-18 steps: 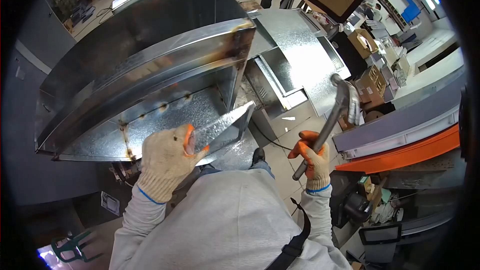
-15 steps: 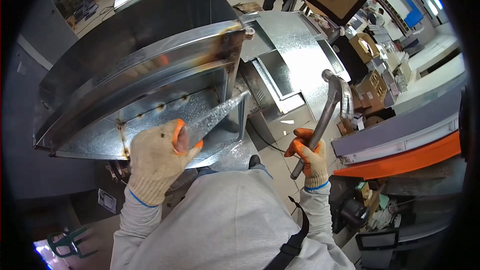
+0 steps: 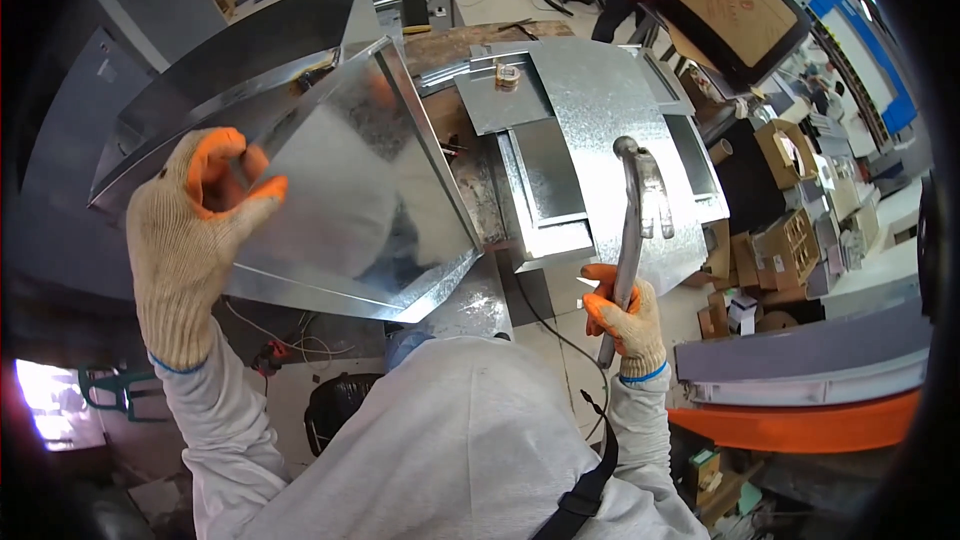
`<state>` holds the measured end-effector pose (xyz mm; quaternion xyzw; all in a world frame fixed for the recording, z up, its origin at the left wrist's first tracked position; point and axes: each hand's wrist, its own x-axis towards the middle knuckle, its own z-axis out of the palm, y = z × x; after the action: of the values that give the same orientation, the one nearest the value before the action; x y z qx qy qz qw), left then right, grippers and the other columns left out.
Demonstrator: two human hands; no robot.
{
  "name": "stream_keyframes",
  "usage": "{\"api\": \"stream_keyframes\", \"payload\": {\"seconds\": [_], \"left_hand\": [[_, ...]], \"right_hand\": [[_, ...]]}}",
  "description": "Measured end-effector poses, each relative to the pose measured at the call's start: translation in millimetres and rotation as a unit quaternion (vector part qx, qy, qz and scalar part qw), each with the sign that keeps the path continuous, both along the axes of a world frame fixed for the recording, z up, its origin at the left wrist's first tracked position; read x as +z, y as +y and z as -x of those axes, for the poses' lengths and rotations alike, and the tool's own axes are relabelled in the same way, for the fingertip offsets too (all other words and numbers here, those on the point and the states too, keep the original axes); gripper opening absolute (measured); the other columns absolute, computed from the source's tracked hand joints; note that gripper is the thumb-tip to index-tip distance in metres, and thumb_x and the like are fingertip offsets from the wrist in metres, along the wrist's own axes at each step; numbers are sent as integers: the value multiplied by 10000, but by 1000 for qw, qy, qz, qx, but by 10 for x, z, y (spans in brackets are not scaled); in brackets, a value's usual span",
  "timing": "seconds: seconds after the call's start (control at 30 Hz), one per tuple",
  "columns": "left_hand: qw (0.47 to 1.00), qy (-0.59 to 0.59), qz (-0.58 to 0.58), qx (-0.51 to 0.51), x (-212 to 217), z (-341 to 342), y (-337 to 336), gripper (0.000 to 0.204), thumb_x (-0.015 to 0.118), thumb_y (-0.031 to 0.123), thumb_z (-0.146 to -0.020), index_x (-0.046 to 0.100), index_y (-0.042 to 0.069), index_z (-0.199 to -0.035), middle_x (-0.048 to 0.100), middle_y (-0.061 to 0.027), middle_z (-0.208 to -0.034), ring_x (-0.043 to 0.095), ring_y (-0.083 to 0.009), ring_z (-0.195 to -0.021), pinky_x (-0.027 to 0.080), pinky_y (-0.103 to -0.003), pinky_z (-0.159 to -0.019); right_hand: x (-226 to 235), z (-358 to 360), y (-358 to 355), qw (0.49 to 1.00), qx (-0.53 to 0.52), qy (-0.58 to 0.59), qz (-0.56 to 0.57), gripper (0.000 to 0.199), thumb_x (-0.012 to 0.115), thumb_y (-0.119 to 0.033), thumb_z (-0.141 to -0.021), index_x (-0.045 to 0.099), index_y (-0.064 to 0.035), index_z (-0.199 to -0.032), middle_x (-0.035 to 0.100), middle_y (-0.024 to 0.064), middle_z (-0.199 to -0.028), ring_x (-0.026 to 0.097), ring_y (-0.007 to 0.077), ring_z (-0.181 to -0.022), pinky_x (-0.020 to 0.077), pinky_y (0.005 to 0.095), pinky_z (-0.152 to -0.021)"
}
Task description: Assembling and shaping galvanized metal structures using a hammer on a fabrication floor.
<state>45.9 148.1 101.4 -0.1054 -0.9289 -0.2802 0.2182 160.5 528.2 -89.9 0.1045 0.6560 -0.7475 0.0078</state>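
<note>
Now my left grip (image 3: 188, 220) is spread near the shiny metal box (image 3: 345, 190); my right grip (image 3: 632, 322) squeezes a hammer (image 3: 631, 225).

Light is bright: the metal sheet (image 3: 597, 135) at two o'clock glares white, the panel (image 3: 335, 190) at ten reflects hazily, the opening (image 3: 52, 405) at eight is overexposed; edges curve.

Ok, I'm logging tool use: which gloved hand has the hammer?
The right hand, closed around the handle of the hammer. The left hand has no hammer; it is raised by the shiny metal panel.
</note>
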Motion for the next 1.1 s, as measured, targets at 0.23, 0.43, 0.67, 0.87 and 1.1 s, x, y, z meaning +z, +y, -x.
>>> {"api": "stream_keyframes", "payload": {"seconds": [0.23, 0.43, 0.67, 0.87, 1.1], "left_hand": [[990, 9, 120, 69, 97, -41, 573, 353, 870, 257, -712, 675, 134, -979, 589, -2, -661, 537, -130, -566, 444, -285, -561], [977, 59, 203, 26, 10, -62, 865, 427, 857, 322, -733, 655, 141, -1063, 654, 21, -770, 647, -140, -662, 533, -298, -627], [942, -51, 322, -78, 119, -169, 1075, 707, 754, 455, -817, 540, 155, -1421, 661, -95, -1034, 680, -301, -826, 548, -406, -740], [919, -112, 372, -67, 155, -62, 1159, 668, 662, 500, -903, 504, 148, -1449, 649, -121, -919, 673, -298, -763, 554, -401, -695], [886, -104, 450, -32, 280, 72, 1233, 671, 589, 482, -965, 398, 124, -1501, 656, -133, -880, 689, -270, -730, 564, -390, -625]], "right_hand": [[3, 52, 399, 997, 41, -39, -45, 490, 739, -71, -800, 603, 83, -1244, 575, 24, -668, 551, 94, -519, 469, 254, -474], [305, 192, 574, 995, 21, 34, -93, 511, 729, -6, -793, 571, 57, -1276, 599, 36, -703, 531, 82, -533, 436, 229, -496], [891, 401, 703, 975, -13, 203, -88, 358, 617, -116, -911, 583, 80, -1209, 584, 70, -675, 568, 124, -540, 472, 263, -488], [1352, 633, 648, 963, -16, 193, -186, 436, 650, -244, -970, 560, 46, -1282, 546, 25, -668, 506, 65, -518, 391, 224, -436], [1798, 724, 519, 957, 5, 214, -198, 477, 678, -100, -924, 542, 19, -1365, 596, 32, -804, 534, 69, -612, 442, 212, -529]]}}
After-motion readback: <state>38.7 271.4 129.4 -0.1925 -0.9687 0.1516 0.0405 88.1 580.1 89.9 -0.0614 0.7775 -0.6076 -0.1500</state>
